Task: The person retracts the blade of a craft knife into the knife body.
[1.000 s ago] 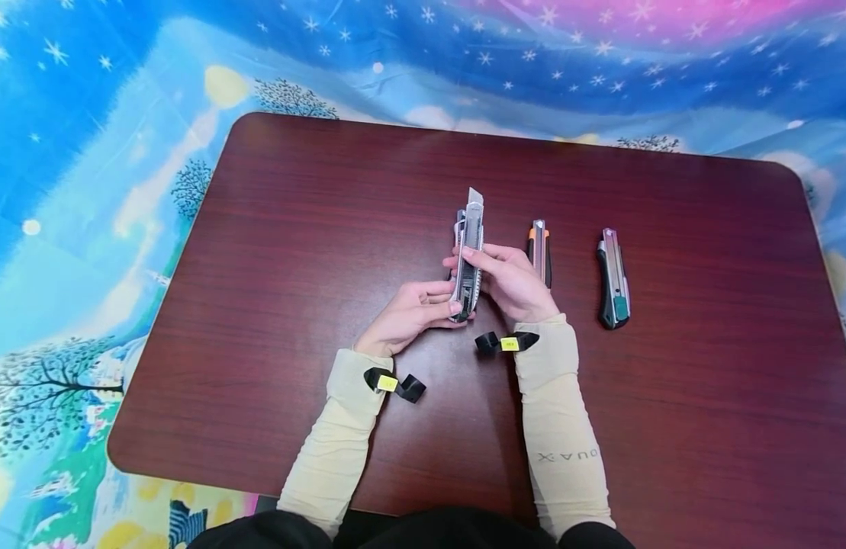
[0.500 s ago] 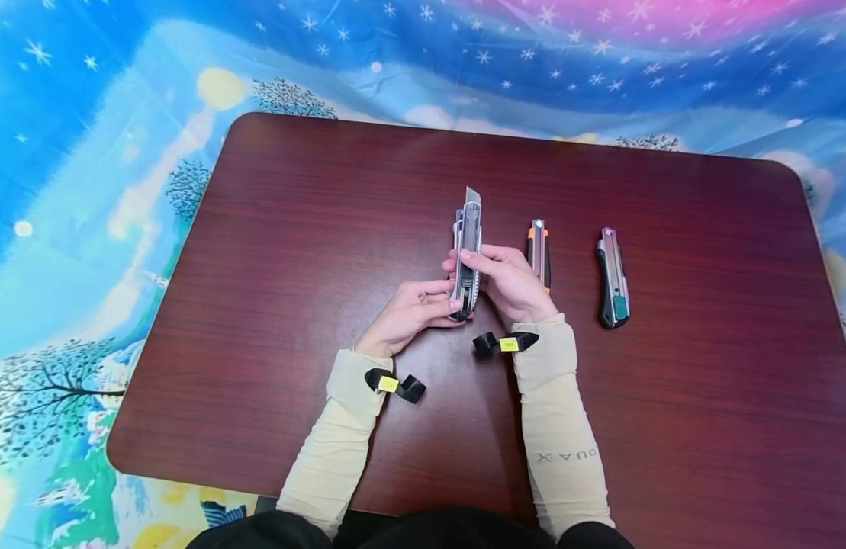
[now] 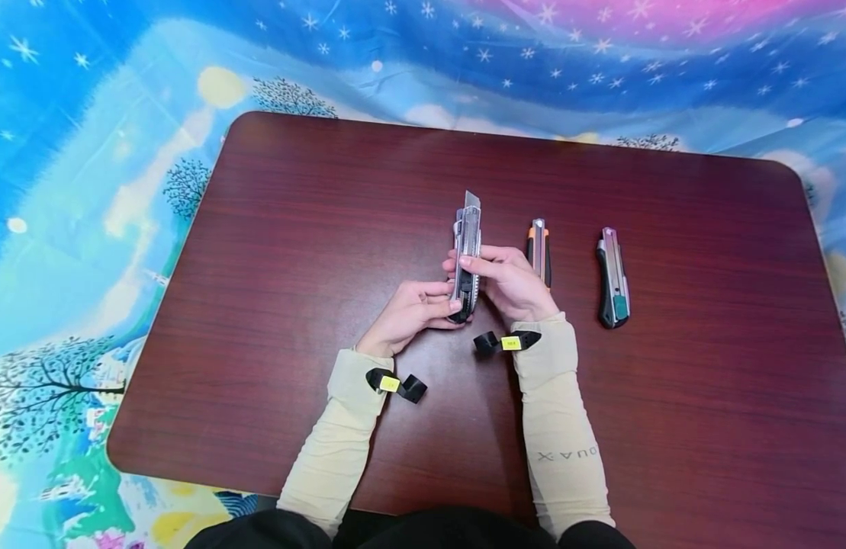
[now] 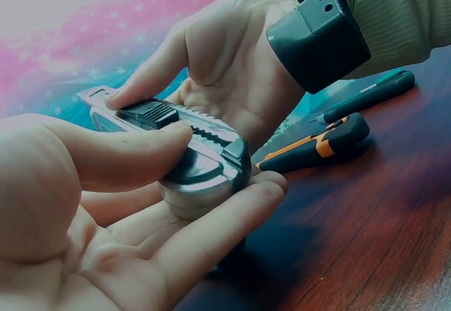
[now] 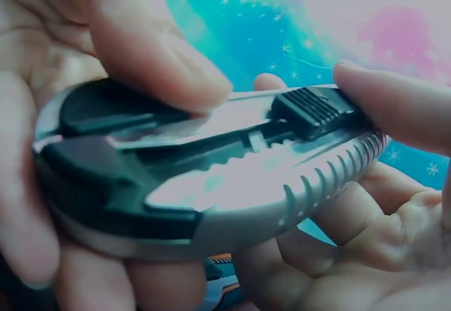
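Observation:
Both hands hold a silver-grey snap-off utility knife over the middle of the table, its blade tip pointing away from the person. My left hand pinches the knife's rear end, thumb on top and fingers beneath. The right hand grips it farther forward, with the thumb at the black ribbed slider. A slanted bit of blade shows beyond the knife's nose. Another knife peeks out behind the held one, mostly hidden. Right of the hands lies an orange-and-black utility knife, partly covered by the right hand.
Farther right on the brown table lies a black-and-silver utility knife with a green end. A patterned blue and pink cloth hangs round the table's far and left sides. Cameras on black straps sit at both wrists.
The right thumb has come slightly back toward the person along the knife, and the blade tip sits a little lower in the head view. The left hand stays where it was.

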Motion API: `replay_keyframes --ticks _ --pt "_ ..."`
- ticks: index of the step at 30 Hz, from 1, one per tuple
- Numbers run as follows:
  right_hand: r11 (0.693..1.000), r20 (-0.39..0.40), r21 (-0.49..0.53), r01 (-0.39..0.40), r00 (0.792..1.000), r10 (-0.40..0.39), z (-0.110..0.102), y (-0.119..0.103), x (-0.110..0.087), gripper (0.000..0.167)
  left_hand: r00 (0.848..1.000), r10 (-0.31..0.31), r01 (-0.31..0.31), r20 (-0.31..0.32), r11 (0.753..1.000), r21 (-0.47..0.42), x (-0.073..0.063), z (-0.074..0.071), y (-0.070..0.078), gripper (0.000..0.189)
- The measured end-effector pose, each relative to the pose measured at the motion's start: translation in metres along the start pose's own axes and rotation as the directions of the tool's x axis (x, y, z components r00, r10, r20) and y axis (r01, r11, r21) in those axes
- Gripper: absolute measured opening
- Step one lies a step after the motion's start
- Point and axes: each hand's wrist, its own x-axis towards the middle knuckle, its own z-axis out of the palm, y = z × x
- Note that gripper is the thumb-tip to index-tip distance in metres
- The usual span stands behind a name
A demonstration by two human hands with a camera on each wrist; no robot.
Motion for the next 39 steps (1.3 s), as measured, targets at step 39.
replay_keyframes --ticks 39 --pt "0.995 0.054 0.09 0.042 0.997 -0.047 0.0014 -0.0007 -0.0008 0.036 0.998 0.017 -0.016 -0.062 1.0 0.016 0.0006 0.0019 0.0019 0.036"
